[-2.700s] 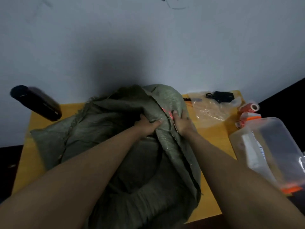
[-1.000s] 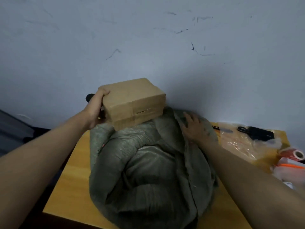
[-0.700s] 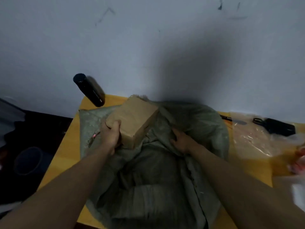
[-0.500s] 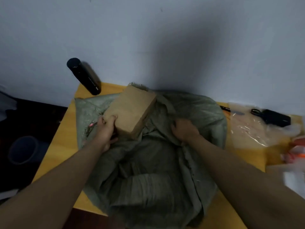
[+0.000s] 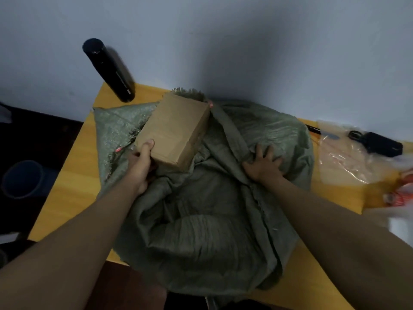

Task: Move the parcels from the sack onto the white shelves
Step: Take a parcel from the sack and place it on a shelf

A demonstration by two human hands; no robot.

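The cardboard parcel [image 5: 173, 130] lies on the green sack's [image 5: 201, 220] far left edge, gripped at its near corner by the left hand [image 5: 139, 166]. The right hand [image 5: 262, 162] presses spread fingers [image 5: 259, 151] on the sack, which covers the counter [image 5: 73, 175].

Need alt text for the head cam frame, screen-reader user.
A person's left hand grips a brown cardboard parcel at its near corner, atop a crumpled green sack on a yellow table; the right hand presses on the sack's fabric. A black cylinder stands at the far left corner, clear plastic bags to the right.
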